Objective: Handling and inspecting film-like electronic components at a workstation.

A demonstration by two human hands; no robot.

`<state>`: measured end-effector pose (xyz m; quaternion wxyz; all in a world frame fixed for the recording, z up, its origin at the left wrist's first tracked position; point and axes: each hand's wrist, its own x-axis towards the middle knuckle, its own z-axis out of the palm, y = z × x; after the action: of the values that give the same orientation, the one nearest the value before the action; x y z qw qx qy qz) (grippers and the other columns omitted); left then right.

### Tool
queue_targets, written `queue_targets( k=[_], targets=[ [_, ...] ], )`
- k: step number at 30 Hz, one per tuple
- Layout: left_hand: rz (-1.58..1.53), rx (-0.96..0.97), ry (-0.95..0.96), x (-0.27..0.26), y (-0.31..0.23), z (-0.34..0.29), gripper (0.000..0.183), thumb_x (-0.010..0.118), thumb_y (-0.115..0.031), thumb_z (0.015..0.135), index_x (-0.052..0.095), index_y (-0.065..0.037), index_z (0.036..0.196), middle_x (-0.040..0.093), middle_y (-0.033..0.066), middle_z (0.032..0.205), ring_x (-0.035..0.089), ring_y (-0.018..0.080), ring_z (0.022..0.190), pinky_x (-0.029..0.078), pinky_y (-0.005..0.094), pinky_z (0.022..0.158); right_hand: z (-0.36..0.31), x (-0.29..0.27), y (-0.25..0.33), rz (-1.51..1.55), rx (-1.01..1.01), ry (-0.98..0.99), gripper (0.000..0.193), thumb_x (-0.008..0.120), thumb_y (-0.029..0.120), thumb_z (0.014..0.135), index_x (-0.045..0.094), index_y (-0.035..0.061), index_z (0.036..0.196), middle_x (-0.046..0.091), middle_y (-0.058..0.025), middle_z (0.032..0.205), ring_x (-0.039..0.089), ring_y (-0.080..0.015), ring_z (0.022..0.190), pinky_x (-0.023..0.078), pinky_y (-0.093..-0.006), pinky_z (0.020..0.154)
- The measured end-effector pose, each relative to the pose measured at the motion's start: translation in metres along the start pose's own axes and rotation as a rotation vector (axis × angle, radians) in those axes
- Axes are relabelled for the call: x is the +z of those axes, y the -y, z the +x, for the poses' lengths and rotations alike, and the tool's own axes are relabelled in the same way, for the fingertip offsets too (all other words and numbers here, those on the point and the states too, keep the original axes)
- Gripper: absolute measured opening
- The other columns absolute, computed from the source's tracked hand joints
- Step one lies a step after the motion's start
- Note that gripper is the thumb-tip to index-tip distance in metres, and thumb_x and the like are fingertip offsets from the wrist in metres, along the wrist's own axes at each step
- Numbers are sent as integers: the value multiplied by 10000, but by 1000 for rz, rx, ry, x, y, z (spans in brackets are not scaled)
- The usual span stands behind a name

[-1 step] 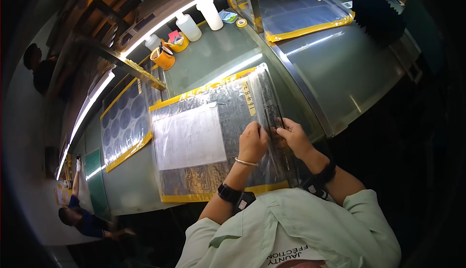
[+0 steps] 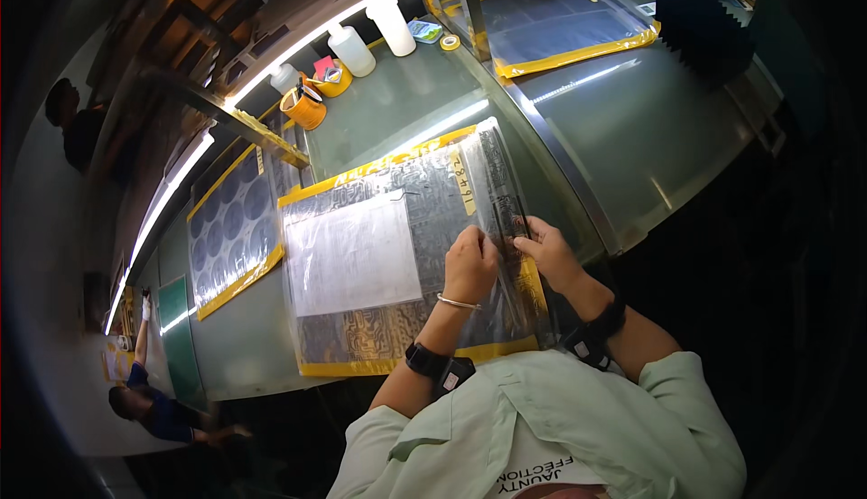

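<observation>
A large clear plastic sleeve (image 2: pixel 361 336) with yellow taped edges lies on the table in front of me. Dark film with a circuit-like pattern shows through it, and a white paper sheet (image 2: pixel 352 260) covers its left part. My left hand (image 2: pixel 470 264) is closed, thumb and fingers pinching the plastic near the sleeve's right side. Just to its right, my right hand (image 2: pixel 549 251) pinches the lifted right edge, where clear plastic and a strip of dark film show. The fingertips partly hide what lies between them.
Left of the sleeve lies another taped sheet with dark circles (image 2: pixel 233 223). Along the back stand white bottles (image 2: pixel 350 51), an orange tape roll (image 2: pixel 303 109) and a metal post (image 2: pixel 471 11). A metal strip (image 2: pixel 564 169) divides the table. Another person (image 2: pixel 158 413) works at far left.
The dark film strip at the sleeve's right edge has shifted, and more of the yellow taped border beneath shows below my right hand. Both hands stay in nearly the same place.
</observation>
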<state>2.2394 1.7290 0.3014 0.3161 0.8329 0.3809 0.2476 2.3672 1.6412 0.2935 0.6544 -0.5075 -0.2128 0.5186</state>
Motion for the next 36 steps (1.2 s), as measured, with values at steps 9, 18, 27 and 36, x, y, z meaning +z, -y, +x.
queue_targets(
  k=[9, 18, 27, 36],
  targets=[
    [-114, -52, -95, -9, 1, -7, 145, 547, -120, 831, 542, 12, 771, 577, 182, 697, 584, 308, 617, 461, 370, 589, 20, 7, -11, -348, 121, 23, 238, 707, 80, 748, 597, -26, 930, 635, -48, 795, 600, -122, 735, 490, -267, 653],
    [-184, -123, -15, -12, -1, -14, 137, 560, -125, 836, 561, 12, 836, 596, 150, 793, 612, 249, 646, 487, 332, 574, -29, 30, 27, -1100, -439, -131, 335, 511, 37, 802, 550, -9, 1132, 629, -238, 873, 608, -402, 820, 498, -431, 709],
    [-334, -148, 29, -32, -27, -2, 381, 564, -316, 872, 578, 27, 705, 571, 175, 671, 596, 318, 638, 463, 384, 583, -42, 37, 20, -1293, -573, -48, 545, 503, 9, 772, 442, 7, 1313, 601, -170, 855, 609, -346, 736, 510, -399, 665],
    [169, -150, 81, -30, -31, 7, 323, 494, -245, 835, 614, 16, 687, 607, 256, 685, 605, 424, 681, 482, 483, 662, -11, -4, 35, -1009, -541, -329, 310, 705, 291, 767, 627, -6, 816, 656, -159, 808, 638, -310, 744, 487, -386, 674]
  ],
)
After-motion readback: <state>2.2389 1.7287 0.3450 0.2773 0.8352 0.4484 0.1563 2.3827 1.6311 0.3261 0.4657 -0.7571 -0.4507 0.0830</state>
